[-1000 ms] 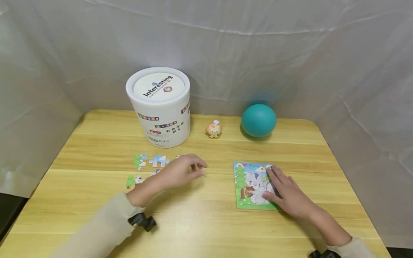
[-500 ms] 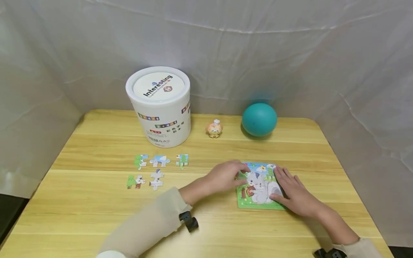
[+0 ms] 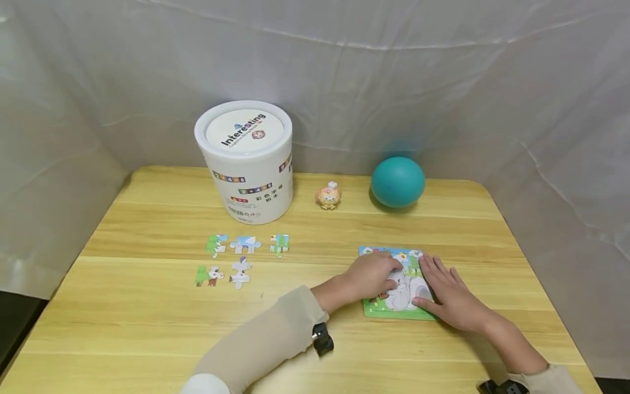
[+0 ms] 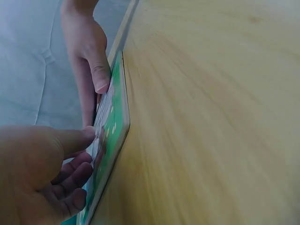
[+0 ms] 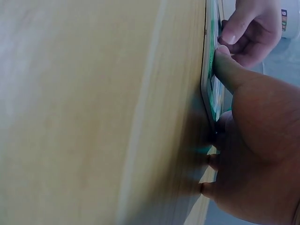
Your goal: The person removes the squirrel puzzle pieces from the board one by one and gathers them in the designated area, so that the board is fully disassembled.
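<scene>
The left hand (image 3: 368, 278) bends its fingers over the squirrel jigsaw board (image 3: 398, 313), thumb and fingertips a narrow gap apart in the head view; I cannot tell whether they pinch a piece or merely touch the face. The board lies flat on the wooden tabletop (image 3: 389, 358), under the left fingertips and against the right hand (image 3: 450, 295), whose fingers reach nearly straight along its right edge, thumb resting on the printed tail, nothing gripped.

If the left fingertips push sideways while the right hand presses only lightly, the board could skid on what looks a smooth surface. A fingertip catching an edge might also lift more than intended, and the left hand hides that part of the picture.

Well left of the left fingers, five loose jigsaw pieces (image 3: 241, 273) lie in two rows; a low swing of the left sleeve (image 3: 275, 334) could scatter them. Beyond the fingertips stand an orange figurine (image 3: 328, 198) and, further right, a teal ball (image 3: 397, 183), likely to roll if bumped. The white "Interesting" tub (image 3: 251, 180) stands past the loose pieces, before grey cloth (image 3: 344, 82).
</scene>
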The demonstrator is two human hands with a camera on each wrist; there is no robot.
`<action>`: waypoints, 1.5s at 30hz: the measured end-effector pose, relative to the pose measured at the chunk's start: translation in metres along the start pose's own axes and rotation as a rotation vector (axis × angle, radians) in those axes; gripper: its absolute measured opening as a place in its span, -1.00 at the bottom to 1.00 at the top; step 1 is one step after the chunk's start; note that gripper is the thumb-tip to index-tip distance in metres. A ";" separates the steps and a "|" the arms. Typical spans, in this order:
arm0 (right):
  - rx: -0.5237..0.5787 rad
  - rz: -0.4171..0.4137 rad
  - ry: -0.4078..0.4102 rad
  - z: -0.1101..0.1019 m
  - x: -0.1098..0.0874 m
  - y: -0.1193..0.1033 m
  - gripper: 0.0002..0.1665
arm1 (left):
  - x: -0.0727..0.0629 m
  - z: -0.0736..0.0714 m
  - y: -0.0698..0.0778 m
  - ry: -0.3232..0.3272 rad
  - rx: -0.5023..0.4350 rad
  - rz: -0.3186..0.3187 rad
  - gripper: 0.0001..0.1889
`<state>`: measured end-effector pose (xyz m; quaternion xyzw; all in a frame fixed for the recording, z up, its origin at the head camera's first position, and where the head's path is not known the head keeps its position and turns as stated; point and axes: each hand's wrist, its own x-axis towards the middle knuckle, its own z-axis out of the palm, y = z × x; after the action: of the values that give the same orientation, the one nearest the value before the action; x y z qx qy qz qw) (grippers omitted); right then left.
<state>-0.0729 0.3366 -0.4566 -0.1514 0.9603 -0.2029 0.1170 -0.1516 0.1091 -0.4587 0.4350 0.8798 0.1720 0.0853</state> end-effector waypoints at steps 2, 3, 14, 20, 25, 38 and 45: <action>0.005 0.000 0.003 0.000 0.000 0.000 0.12 | 0.003 0.002 0.002 -0.004 0.008 -0.006 -0.62; 0.007 0.002 0.004 0.000 -0.001 0.000 0.12 | 0.004 0.003 0.003 -0.009 0.008 -0.010 -0.63; 0.027 0.000 0.006 0.001 -0.002 0.001 0.11 | 0.010 0.008 0.008 -0.035 -0.057 -0.044 -0.65; 0.022 -0.002 0.009 0.002 -0.002 0.002 0.11 | 0.013 0.007 0.013 -0.045 -0.009 -0.082 -0.55; 0.024 0.000 0.016 0.002 -0.003 0.001 0.10 | 0.015 0.006 0.013 -0.067 -0.054 -0.098 -0.62; 0.025 -0.002 0.009 0.000 0.000 -0.002 0.11 | 0.017 0.004 0.007 -0.074 -0.181 -0.145 -0.64; 0.039 0.003 0.017 0.000 0.002 0.000 0.13 | 0.018 0.005 0.008 -0.066 -0.280 -0.155 -0.68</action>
<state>-0.0743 0.3358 -0.4571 -0.1458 0.9574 -0.2225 0.1121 -0.1550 0.1285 -0.4602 0.3552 0.8747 0.2716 0.1869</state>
